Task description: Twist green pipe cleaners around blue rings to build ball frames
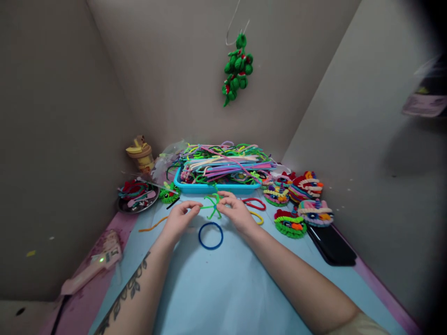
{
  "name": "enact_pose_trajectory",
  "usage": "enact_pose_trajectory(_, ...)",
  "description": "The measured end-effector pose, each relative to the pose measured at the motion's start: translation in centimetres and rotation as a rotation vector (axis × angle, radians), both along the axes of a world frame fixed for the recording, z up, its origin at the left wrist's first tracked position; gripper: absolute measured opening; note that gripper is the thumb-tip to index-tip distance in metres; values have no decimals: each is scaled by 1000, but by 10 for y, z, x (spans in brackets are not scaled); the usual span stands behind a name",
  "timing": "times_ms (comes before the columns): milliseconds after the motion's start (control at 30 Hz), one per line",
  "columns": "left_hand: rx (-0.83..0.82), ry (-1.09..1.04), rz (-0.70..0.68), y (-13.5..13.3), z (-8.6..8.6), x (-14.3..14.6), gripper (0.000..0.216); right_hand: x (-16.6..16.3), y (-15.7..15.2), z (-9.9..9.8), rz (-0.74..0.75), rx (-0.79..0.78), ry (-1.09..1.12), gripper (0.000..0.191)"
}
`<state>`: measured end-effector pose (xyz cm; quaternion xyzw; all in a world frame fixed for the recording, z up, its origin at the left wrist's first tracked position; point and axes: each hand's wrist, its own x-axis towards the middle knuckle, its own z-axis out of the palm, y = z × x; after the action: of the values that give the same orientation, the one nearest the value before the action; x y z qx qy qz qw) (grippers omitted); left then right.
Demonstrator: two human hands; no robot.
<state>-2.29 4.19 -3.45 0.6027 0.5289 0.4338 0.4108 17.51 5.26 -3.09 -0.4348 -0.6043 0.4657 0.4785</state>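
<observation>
Head view: left hand [179, 217] and right hand [237, 213], fingers clamped on green pipe-cleaner star [210, 208]; blue ring [200, 237] at its 6 o'clock.

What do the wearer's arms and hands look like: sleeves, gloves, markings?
Left hand and right hand are bare: no gloves, no rings or watch visible. A dark leafy vine tattoo runs along the left forearm. The right arm is bare up to a pale cream sleeve at the bottom edge.

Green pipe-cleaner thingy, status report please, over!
Left hand and right hand both pinching green fuzzy pipe-cleaner star. Blue pipe-cleaner ring lies near, untouched. Nothing blocking, over.
</observation>
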Motion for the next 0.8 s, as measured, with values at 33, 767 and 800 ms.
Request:
enact_pose_trajectory(33, 12, -9, 23, 0, -1, 1, 34, 0, 0, -1, -10, 14, -14, 18)
enact_pose_trajectory(767, 10, -62, -11, -12, 9, 22, 23, -9, -8, -2, 3, 239, -377, 16)
enact_pose_trajectory(800, 29, -43, -27, -12, 9, 22, 23, -9, -8, -1, 8, 225, -369, 17)
